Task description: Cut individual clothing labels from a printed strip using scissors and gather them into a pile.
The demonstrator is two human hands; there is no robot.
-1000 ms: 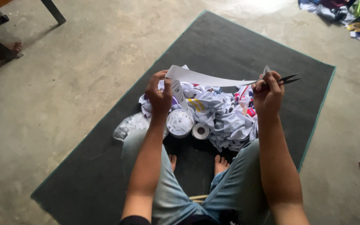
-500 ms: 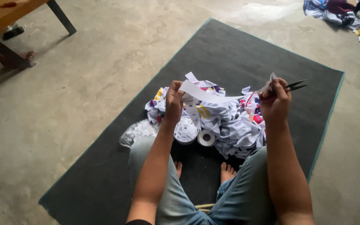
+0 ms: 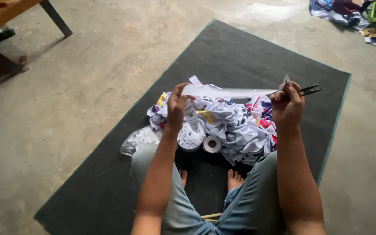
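Both hands now lifted higher, white strip (image 3: 229, 92) pulled taut btwn them; L hand (image 3: 176, 109) pinches one end, R hand (image 3: 287, 104) grips other end + snips (image 3: 307, 90), over fabric pile (image 3: 236, 128); strip looks set for trimming.

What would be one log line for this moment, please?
left hand: holds white strip | right hand: holds strip's other end and scissors | below: printed fabric pile, tape rolls, dark mat

Two hands are counted: left hand (image 3: 176, 109) and right hand (image 3: 287, 104). One white strip (image 3: 229, 92) and one pair of scissors (image 3: 307, 90) are noted. Two tape rolls (image 3: 212, 144) are seen near the mat's (image 3: 109, 191) middle, beside one heap of printed fabric (image 3: 236, 126). One clear plastic bag (image 3: 138, 140) is recorded, and two bare feet (image 3: 235, 178).
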